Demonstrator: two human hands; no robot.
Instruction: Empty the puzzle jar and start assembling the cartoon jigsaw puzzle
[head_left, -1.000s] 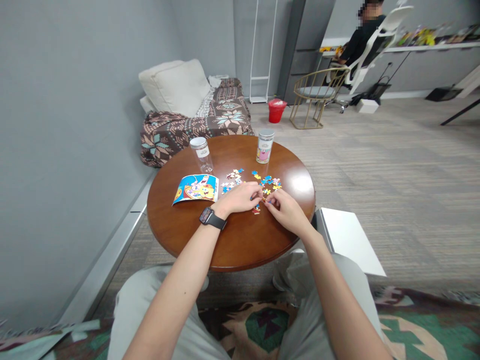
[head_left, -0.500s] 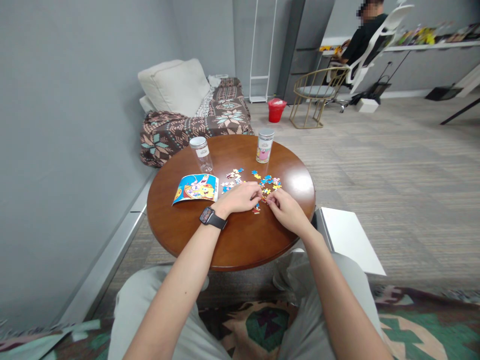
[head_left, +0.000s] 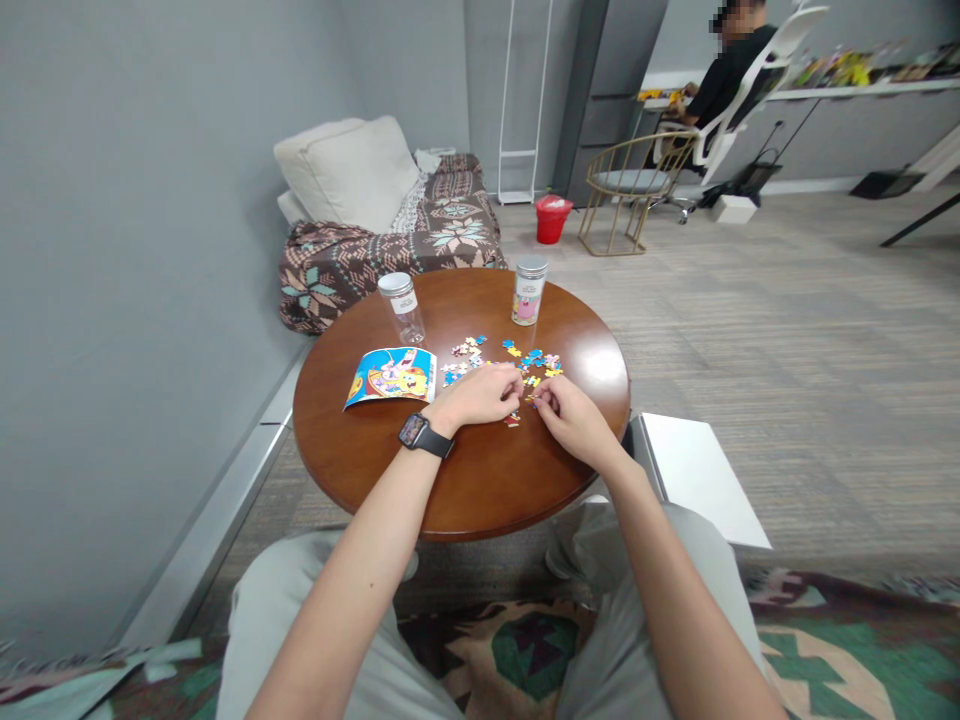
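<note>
Both of my hands rest on a round brown wooden table among small loose puzzle pieces. My left hand, with a black watch on its wrist, has its fingers curled over pieces near the table's middle. My right hand pinches a small puzzle piece at its fingertips, close to the left fingers. More pieces lie scattered just beyond the hands. A colourful picture card lies flat to the left of my left hand.
Two jars with lids stand at the table's far side, a clear one and a labelled one. A white box sits right of the table. A patterned sofa, red bucket and gold chair stand beyond; a person sits at a desk.
My hands have shifted only slightly, with the fingertips working the pieces between them. The view has tilted a little; nothing else on the table moved.
</note>
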